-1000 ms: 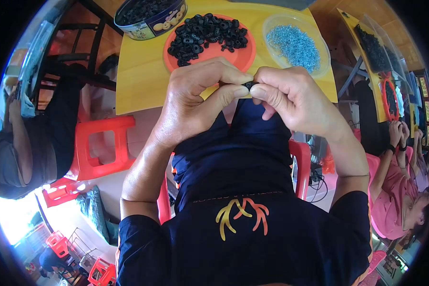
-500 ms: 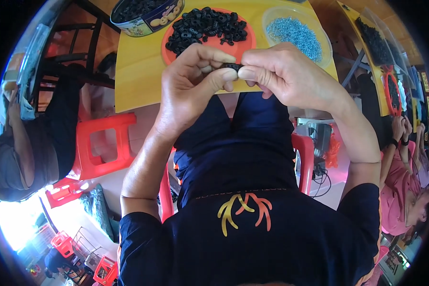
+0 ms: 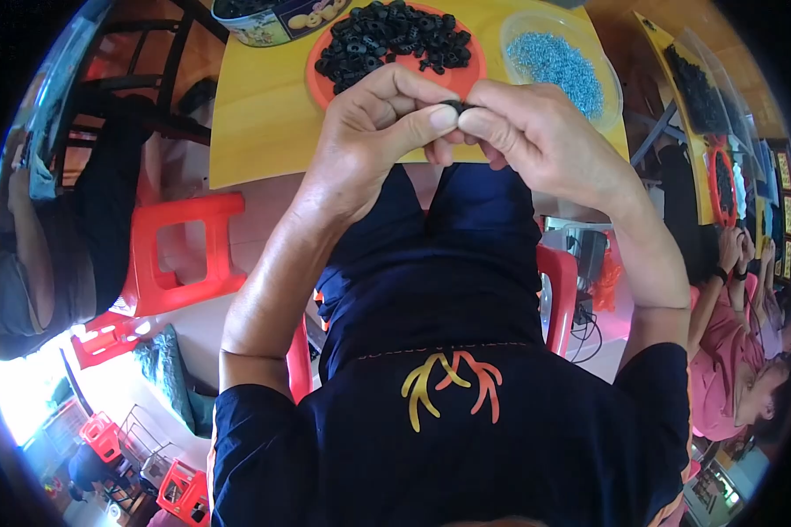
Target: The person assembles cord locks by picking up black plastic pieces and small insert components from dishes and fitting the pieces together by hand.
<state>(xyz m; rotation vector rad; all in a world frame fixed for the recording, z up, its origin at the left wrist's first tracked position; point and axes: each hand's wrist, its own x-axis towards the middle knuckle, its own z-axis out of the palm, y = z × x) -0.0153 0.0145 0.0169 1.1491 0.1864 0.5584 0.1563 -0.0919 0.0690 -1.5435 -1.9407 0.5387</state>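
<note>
A small black part [image 3: 454, 105] is pinched between my two hands above the table's near edge, mostly covered by fingertips. My left hand [image 3: 387, 119] grips its left end with thumb and forefinger, the other fingers curled. On the opposite end, my right hand [image 3: 532, 132] has thumb and forefinger pressed together. Just beyond them lies a red-orange round tray [image 3: 325, 83] bearing a heap of black plastic parts [image 3: 391, 39]. To the right, a clear round tub [image 3: 613, 98] contains many small shiny blue-silver pieces [image 3: 558, 70].
A yellow table [image 3: 255, 123] carries these, with an oval tin [image 3: 277, 26] at its far left. Red plastic stools [image 3: 180, 255] stand at left. A person [image 3: 26, 281] sits on the left; others in pink [image 3: 721, 378] work at another yellow table on the right.
Both hands have shifted slightly right and away with the black part, which is now more covered by my fingers. The whole view has tilted a little.
</note>
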